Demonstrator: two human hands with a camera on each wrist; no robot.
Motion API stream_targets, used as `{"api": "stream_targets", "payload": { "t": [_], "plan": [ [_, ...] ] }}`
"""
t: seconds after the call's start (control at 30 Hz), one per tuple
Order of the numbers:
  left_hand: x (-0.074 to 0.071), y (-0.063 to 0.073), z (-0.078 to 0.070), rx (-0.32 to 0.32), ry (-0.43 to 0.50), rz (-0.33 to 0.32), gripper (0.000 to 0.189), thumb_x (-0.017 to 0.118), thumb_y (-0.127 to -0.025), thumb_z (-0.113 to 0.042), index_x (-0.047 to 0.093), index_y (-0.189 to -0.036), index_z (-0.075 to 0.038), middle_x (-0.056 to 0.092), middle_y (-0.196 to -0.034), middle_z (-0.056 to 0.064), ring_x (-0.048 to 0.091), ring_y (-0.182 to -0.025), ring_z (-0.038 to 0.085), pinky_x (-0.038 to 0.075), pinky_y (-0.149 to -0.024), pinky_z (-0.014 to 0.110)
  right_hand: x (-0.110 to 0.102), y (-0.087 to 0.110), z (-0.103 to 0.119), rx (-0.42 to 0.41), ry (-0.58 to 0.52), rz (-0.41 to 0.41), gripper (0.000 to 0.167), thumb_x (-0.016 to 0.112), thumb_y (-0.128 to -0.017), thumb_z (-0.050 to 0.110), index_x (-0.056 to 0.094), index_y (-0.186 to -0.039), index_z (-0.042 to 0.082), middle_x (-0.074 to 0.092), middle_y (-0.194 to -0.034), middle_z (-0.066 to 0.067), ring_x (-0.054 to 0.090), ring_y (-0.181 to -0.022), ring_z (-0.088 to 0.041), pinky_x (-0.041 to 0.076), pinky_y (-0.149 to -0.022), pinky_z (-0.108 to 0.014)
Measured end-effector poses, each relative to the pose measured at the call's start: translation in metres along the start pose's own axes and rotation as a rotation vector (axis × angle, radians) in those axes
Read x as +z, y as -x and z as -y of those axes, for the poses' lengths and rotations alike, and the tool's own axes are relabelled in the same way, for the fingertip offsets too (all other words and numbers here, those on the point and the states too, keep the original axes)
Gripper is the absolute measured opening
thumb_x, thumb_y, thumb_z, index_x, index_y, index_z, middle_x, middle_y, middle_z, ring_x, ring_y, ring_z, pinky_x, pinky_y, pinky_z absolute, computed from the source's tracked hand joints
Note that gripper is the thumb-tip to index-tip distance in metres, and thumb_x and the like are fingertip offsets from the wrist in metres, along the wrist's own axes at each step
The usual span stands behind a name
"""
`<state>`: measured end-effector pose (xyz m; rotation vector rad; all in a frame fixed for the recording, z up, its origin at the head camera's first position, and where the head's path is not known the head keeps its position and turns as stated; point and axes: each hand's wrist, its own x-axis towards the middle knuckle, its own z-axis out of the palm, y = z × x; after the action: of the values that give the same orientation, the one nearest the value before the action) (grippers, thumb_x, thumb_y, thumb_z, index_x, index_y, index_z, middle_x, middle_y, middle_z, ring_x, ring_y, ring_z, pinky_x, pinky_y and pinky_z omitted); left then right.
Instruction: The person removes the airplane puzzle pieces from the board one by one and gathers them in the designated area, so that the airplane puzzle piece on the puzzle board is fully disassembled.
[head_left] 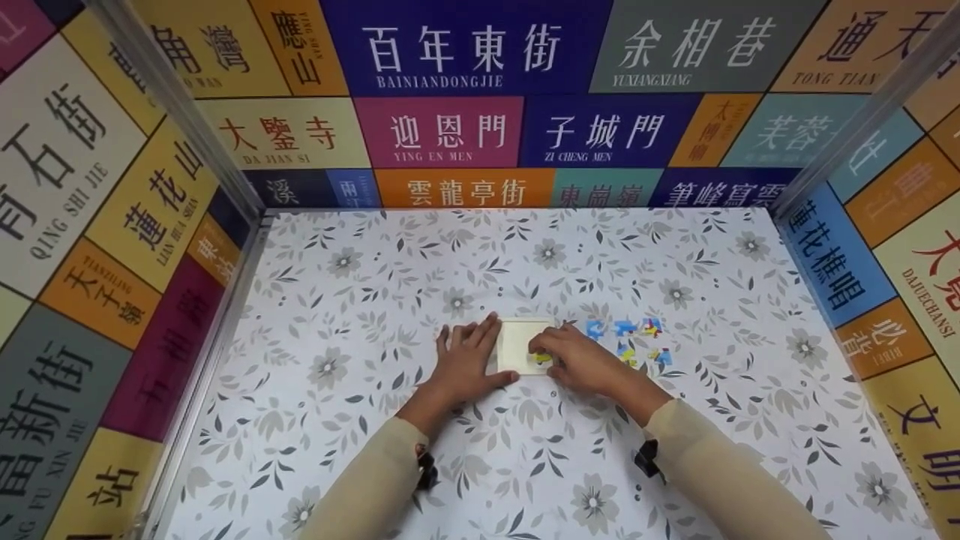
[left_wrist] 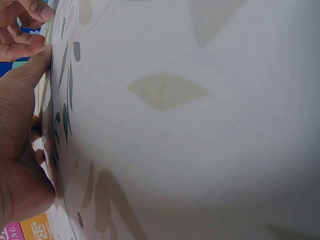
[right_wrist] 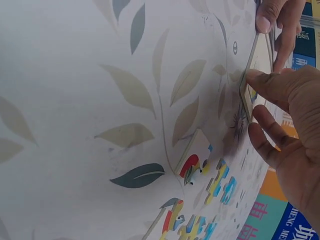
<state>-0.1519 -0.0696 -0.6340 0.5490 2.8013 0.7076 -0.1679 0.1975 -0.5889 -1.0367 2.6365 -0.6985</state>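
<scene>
A small cream puzzle board with a raised border lies on the table between both hands. My left hand is spread at its left side, with fingers along the edge and the thumb at the near corner. Over the board's right part, my right hand pinches a yellow-green puzzle piece, mostly hidden by the fingers. In the right wrist view, the right thumb lies at the board's near edge. Several loose puzzle pieces, coloured blue, yellow and red, lie to the right of the board.
White cloth with grey flowers and leaves covers the table. Panels with large Chinese characters stand along the back and both sides. A dark wrist camera sits on the left sleeve, another camera on the right.
</scene>
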Motion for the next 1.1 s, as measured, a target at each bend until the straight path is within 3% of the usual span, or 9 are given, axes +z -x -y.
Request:
{"api": "stream_targets", "payload": {
  "t": [0.17,0.3,0.5,0.73,1.1],
  "plan": [
    [0.0013,0.0,0.0012,0.001,-0.018,-0.003,0.104,0.065,-0.099,-0.072,0.027,-0.178,-0.016,0.024,-0.186,0.002,0.035,-0.16,0.039,0.012,-0.131,0.077,0.0016,-0.0026,0.0,-0.029,0.012,0.011,0.042,0.078,-0.094,-0.008,0.071,-0.132,0.01,0.073,-0.129,-0.007,0.064,-0.119,-0.031,0.051,-0.107,-0.055],
    [-0.0001,0.0005,-0.0003,0.002,-0.028,-0.005,0.103,0.064,-0.099,-0.072,0.027,-0.177,-0.015,0.025,-0.186,0.002,0.036,-0.159,0.039,0.014,-0.13,0.077,0.0023,-0.0028,0.0003,-0.033,0.006,0.004,0.041,0.077,-0.093,-0.009,0.072,-0.129,0.01,0.073,-0.125,-0.008,0.062,-0.112,-0.03,0.052,-0.101,-0.053],
    [-0.0018,0.0024,-0.0024,0.02,0.013,-0.022,0.102,0.069,-0.1,-0.066,0.03,-0.176,-0.011,0.029,-0.184,0.008,0.037,-0.157,0.041,0.013,-0.129,0.079,0.0013,-0.002,0.0027,-0.027,0.008,-0.003,0.041,0.077,-0.093,-0.009,0.072,-0.127,0.013,0.07,-0.124,-0.006,0.063,-0.114,-0.031,0.054,-0.1,-0.054],
    [0.0002,0.0007,-0.0021,-0.002,-0.001,-0.015,0.104,0.067,-0.099,-0.07,0.027,-0.178,-0.015,0.027,-0.185,0.003,0.036,-0.159,0.039,0.012,-0.131,0.077,0.0012,-0.0024,0.0045,-0.023,0.059,-0.009,0.041,0.08,-0.092,-0.006,0.073,-0.126,0.016,0.07,-0.123,-0.005,0.067,-0.113,-0.033,0.054,-0.1,-0.058],
    [0.0016,-0.0008,-0.0008,-0.005,-0.006,-0.005,0.105,0.068,-0.098,-0.07,0.026,-0.178,-0.016,0.025,-0.186,0.001,0.034,-0.16,0.039,0.011,-0.131,0.076,0.0001,-0.0016,0.0057,-0.009,0.037,0.01,0.037,0.078,-0.095,-0.007,0.075,-0.125,0.015,0.068,-0.125,-0.006,0.063,-0.114,-0.031,0.055,-0.101,-0.053]
  ]
}}
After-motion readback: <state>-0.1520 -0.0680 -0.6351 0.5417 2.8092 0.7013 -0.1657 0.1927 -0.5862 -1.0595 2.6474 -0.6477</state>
